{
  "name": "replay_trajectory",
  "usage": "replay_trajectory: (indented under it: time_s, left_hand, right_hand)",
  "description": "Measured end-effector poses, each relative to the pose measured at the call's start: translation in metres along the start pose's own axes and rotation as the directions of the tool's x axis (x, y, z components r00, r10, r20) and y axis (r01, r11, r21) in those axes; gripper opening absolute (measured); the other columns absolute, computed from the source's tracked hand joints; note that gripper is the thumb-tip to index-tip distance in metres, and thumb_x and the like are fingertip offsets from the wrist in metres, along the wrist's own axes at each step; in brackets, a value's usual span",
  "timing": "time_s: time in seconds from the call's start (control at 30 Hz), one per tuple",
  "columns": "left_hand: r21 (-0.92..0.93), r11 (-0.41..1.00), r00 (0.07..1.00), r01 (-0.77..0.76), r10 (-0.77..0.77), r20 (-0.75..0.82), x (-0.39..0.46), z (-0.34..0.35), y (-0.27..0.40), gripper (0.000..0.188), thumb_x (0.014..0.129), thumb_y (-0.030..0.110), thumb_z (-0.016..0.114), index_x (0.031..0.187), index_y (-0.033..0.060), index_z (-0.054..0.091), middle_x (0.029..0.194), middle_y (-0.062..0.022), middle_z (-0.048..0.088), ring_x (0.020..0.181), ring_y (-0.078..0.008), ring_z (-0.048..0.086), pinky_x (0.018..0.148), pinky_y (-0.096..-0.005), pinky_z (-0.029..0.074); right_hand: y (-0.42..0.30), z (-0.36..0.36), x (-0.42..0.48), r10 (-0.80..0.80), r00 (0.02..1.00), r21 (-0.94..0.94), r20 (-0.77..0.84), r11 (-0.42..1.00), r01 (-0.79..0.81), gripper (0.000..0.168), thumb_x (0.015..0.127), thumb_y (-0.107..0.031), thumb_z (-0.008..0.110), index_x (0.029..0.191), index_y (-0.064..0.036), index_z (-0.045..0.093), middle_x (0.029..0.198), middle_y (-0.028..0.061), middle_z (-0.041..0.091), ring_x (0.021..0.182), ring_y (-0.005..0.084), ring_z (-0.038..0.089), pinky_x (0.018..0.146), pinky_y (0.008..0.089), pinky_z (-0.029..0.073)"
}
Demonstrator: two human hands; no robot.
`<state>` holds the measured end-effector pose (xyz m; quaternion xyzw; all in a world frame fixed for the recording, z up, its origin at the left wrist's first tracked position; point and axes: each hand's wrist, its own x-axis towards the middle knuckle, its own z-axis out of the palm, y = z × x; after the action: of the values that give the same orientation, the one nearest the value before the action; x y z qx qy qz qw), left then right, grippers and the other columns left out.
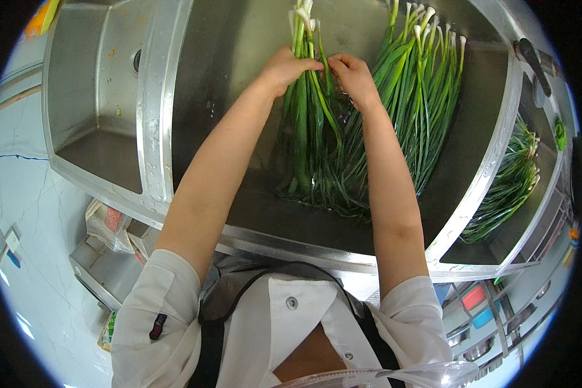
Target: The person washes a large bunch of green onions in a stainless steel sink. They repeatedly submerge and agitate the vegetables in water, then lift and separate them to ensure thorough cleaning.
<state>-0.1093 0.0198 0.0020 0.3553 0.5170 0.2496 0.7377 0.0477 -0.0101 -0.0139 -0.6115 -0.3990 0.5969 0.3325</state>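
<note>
My left hand [287,70] grips a bunch of green onions [301,131] just below their white bulb ends. The leaves hang down into the water of the middle basin of a steel sink [252,228]. Close on the right, my right hand [353,77] pinches a thin green stalk [326,68] at the edge of that bunch, its fingertips almost at my left thumb. Right of my right hand, a larger pile of green onions [417,97] lies in the same basin, white ends towards the far side, partly hidden by my right forearm.
The left basin [119,97] has a drain and small scraps. More green onions [509,179] lie in the right basin. A dark-handled faucet [533,63] stands at the far right rim. Below the sink are a metal container [99,266] at left and a rack [497,310] at right.
</note>
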Motion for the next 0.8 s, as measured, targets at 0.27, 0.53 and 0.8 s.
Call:
replay_trajectory:
  time_s: [0.27, 0.53, 0.8]
  left_hand:
    - [-0.043, 0.999, 0.999, -0.012, 0.014, 0.039, -0.002, -0.004, 0.002, 0.026, 0.067, 0.006, 0.063, 0.089, 0.0013, 0.050, 0.074, -0.0080, 0.056, 0.066, -0.0169, 0.057, 0.058, -0.0284, 0.046]
    - [-0.081, 0.996, 0.994, 0.041, -0.033, 0.105, 0.002, -0.004, 0.005, 0.030, 0.070, 0.009, 0.062, 0.096, -0.0005, 0.049, 0.075, -0.0080, 0.057, 0.066, -0.0169, 0.057, 0.059, -0.0284, 0.048]
    - [-0.132, 0.988, 0.994, 0.075, -0.063, 0.088, 0.005, -0.009, 0.000, 0.030, 0.070, 0.010, 0.061, 0.095, -0.0018, 0.050, 0.077, -0.0109, 0.058, 0.066, -0.0174, 0.057, 0.060, -0.0287, 0.048]
  right_hand:
    - [0.000, 0.000, -0.003, 0.106, 0.993, 0.071, 0.053, 0.991, -0.109, 0.024, 0.081, -0.022, 0.052, 0.079, 0.001, 0.058, 0.063, 0.0002, 0.051, 0.053, 0.0068, 0.040, 0.047, 0.0228, 0.031]
    - [0.000, -0.002, -0.009, 0.080, 0.980, 0.283, 0.180, 0.950, -0.129, 0.019, 0.084, -0.020, 0.047, 0.089, -0.003, 0.055, 0.061, -0.0042, 0.042, 0.050, 0.0057, 0.035, 0.046, 0.0197, 0.029]
    - [0.011, -0.009, -0.011, 0.040, 0.968, 0.437, 0.248, 0.887, -0.149, 0.021, 0.082, -0.017, 0.047, 0.096, -0.002, 0.053, 0.070, 0.0000, 0.047, 0.055, 0.0088, 0.040, 0.049, 0.0215, 0.033]
